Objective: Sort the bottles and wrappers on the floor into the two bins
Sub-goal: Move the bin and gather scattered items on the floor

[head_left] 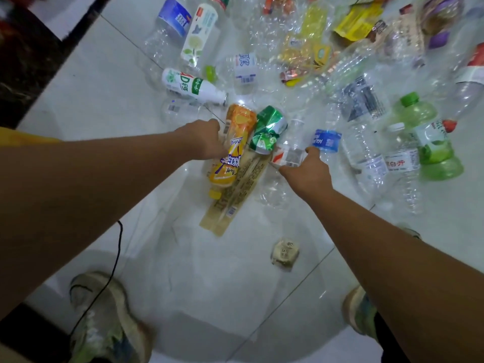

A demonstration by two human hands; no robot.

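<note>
Empty bottles and wrappers lie scattered over the white tiled floor. My left hand [207, 140] grips an orange-labelled bottle [231, 150] that lies with its yellow cap toward me. My right hand [305, 170] grips a clear bottle with a red and white label [288, 153]. Between the two lies a crushed green wrapper [267, 129]. A long tan wrapper [235, 195] lies under the orange bottle. A crumpled beige wrapper [285, 254] sits alone on the floor nearer to me. No bin is in view.
A white AD bottle [193, 86], a blue-capped bottle [326, 140], a green juice bottle [429, 142] and yellow wrappers [356, 22] lie further out. My shoes [104, 318] stand at the bottom. A black cable [115, 260] runs over the left shoe. A dark floor border [31, 61] lies left.
</note>
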